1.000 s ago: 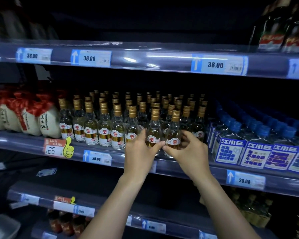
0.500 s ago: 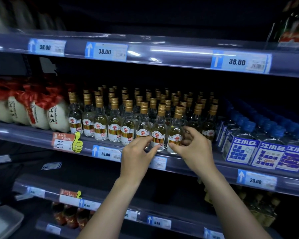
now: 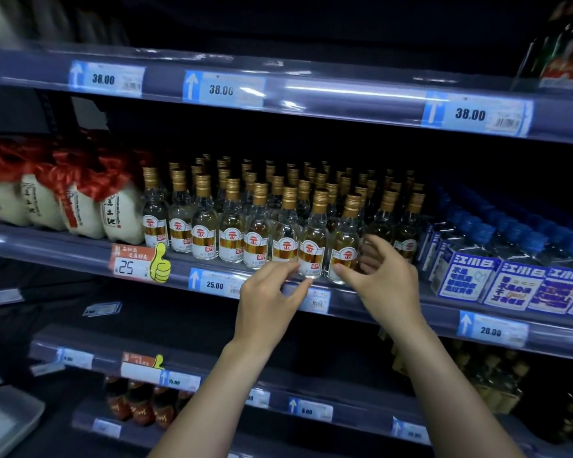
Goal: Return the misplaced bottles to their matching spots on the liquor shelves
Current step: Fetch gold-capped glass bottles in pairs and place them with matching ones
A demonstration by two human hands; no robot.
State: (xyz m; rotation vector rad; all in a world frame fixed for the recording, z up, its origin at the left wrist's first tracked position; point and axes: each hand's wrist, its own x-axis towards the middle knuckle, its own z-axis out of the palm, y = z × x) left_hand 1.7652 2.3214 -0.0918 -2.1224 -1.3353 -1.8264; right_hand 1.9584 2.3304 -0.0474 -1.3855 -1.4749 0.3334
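Note:
Several small clear bottles with gold caps (image 3: 232,233) stand in rows on the middle shelf (image 3: 80,249), above a 25.00 tag. My left hand (image 3: 272,299) reaches up to the front row, its index finger and thumb touching the base of one gold-capped bottle (image 3: 313,239). My right hand (image 3: 382,279) holds the neighbouring gold-capped bottle (image 3: 344,239) low down, thumb on its front and curled fingers on its right side. Both bottles stand upright on the shelf edge.
White pouch-shaped bottles with red cloth tops (image 3: 119,216) sit left of the gold caps. Blue-capped bottles with blue labels (image 3: 470,279) fill the right. The upper shelf rail (image 3: 344,94) carries 38.00 tags. Dark bottles (image 3: 136,408) stand on the lower shelf. A pale tray (image 3: 4,421) is at bottom left.
The view has shifted so the shelf sits further right. My left hand has drawn back from around a bottle to touching its base; my right hand stays at the neighbouring bottle.

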